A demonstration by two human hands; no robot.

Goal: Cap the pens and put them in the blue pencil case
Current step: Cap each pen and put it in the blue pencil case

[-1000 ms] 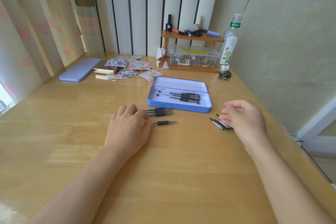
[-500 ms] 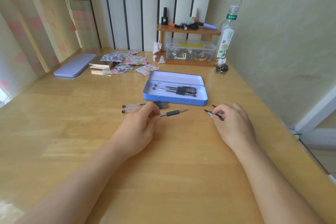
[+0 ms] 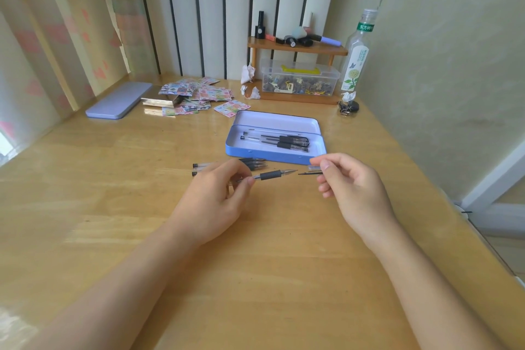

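Note:
My left hand (image 3: 216, 196) holds an uncapped black-grip pen (image 3: 272, 175), its tip pointing right. My right hand (image 3: 352, 185) pinches a clear pen cap (image 3: 312, 171) just right of that tip, a small gap between them. The open blue pencil case (image 3: 272, 155) lies behind both hands with a few capped pens (image 3: 281, 140) inside. Two or three more uncapped pens (image 3: 250, 163) lie on the table in front of the case, partly hidden by my left hand.
The blue case lid (image 3: 119, 101) lies at the back left by a pile of stickers (image 3: 196, 94). A small wooden shelf (image 3: 298, 47), a clear box (image 3: 299, 81), a bottle (image 3: 356, 57) and keys (image 3: 348, 107) stand at the back right. A wall runs along the right.
My left hand picked up one pen from the table. My right hand took a cap from the right and brought it left and up, close to the pen's tip.

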